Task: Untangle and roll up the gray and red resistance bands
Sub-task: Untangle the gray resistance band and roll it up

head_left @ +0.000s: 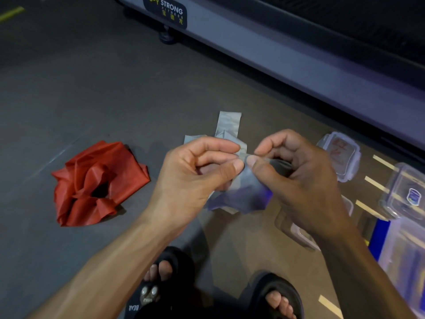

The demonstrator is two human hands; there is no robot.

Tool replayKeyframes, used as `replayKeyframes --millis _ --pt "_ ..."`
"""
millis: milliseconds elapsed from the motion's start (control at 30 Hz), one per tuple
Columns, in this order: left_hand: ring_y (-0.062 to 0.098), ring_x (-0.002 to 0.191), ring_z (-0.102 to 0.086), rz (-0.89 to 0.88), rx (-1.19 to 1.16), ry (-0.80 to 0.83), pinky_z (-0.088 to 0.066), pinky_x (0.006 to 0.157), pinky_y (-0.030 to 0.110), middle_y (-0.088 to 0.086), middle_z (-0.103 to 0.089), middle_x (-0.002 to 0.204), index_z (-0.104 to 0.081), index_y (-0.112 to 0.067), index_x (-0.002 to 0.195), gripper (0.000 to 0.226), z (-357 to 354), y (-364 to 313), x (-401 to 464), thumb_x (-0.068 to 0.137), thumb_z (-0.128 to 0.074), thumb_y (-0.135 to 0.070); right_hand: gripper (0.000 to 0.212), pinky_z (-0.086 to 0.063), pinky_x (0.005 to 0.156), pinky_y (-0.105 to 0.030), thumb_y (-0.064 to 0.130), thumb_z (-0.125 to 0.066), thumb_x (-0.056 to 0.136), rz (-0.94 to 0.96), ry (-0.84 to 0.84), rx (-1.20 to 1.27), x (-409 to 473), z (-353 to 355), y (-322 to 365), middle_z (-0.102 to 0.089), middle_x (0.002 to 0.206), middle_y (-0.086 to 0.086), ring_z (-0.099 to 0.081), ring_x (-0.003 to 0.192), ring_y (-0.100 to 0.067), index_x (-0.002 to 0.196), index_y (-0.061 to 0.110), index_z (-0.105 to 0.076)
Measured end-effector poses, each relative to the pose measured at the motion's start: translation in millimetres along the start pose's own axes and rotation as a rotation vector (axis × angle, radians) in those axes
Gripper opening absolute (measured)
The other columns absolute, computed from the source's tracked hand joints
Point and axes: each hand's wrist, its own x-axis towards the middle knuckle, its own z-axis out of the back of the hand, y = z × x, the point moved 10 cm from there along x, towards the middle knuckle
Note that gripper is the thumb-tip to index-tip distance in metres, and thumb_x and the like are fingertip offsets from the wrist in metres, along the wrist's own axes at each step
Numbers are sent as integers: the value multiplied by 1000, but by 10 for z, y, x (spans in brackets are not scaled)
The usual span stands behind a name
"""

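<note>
The gray resistance band (228,125) is a thin translucent strip held above the floor. My left hand (195,171) pinches it between thumb and fingers. My right hand (296,173) pinches the same band just to the right, with a dark rolled part of it tucked under the curled fingers. A loose end of the band sticks up behind my hands and more hangs crumpled below them. The red resistance band (96,183) lies in a crumpled heap on the floor to the left, untouched.
A treadmill base (276,58) labelled "Body Strong" runs across the back right. Clear plastic containers (404,194) and a lid (340,157) sit on the floor at right. My sandalled feet (273,298) are at the bottom. The dark floor (69,88) stretches left.
</note>
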Motion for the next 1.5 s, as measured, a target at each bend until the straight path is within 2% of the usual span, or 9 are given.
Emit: replayKeyframes --millis 133,367,567,700,867,933,1000,1100,1500 --pt "14 75 -70 -100 107 8 -60 73 32 7 -77 85 -75 -21 95 21 16 -103 17 81 -82 -8 21 -54 72 -28 17 -73 94 -49 72 42 -1 -34 -18 -72 79 -4 -69 75 -17 114 20 -66" --pt "11 76 -71 -218 279 29 -60 74 31 0 -76 86 -73 -21 99 25 -15 -243 -28 85 -78 0 9 -55 68 -32 12 -75 90 -22 97 -95 7 -37 78 -72 78 3 -69 75 -16 86 20 -72" --pt "19 82 -73 -229 300 48 -61 76 39 4 -76 90 -72 -19 102 26 -31 -228 -41 88 -75 3 9 -54 65 -35 30 -72 93 -26 151 -124 -7 -103 96 -69 77 1 -67 72 -18 89 22 -69" --pt "12 81 -70 -217 257 114 -57 75 25 1 -74 89 -69 -19 109 22 -61 -193 -33 93 -71 -3 8 -50 61 -41 25 -67 97 48 157 -127 -19 -136 205 -64 74 -5 -62 67 -23 90 22 -66" --pt "11 92 -62 -47 145 376 -51 81 24 11 -66 96 -64 -4 111 38 -219 104 -37 100 -58 -41 8 -48 65 -24 16 -67 99 161 102 -23 4 8 454 -65 82 -3 -63 76 -20 93 12 -64" --pt "10 85 -60 -22 209 432 -49 78 24 7 -66 88 -65 -3 101 36 -239 193 -54 98 -60 -39 6 -45 66 -16 14 -66 97 119 23 0 45 151 395 -65 84 1 -62 76 -12 92 13 -63" --pt "3 72 -55 -50 280 403 -45 68 17 -6 -60 74 -64 -9 85 22 -180 205 -37 98 -61 -26 6 -44 67 -12 18 -65 98 73 -58 -23 62 277 290 -64 84 5 -60 78 -7 92 18 -63" --pt "11 66 -49 -75 351 369 -40 60 30 11 -54 67 -63 -5 79 26 -73 239 -30 96 -66 -24 5 -42 68 -9 16 -61 101 44 -168 -51 30 416 163 -61 83 8 -58 79 -1 96 16 -62" --pt "8 59 -58 -130 657 185 -49 61 31 -7 -66 65 -68 -24 73 23 65 204 94 82 -84 -36 3 -46 69 -13 14 -55 103 109 -223 19 -54 419 189 -61 84 0 -60 79 -6 104 15 -57"
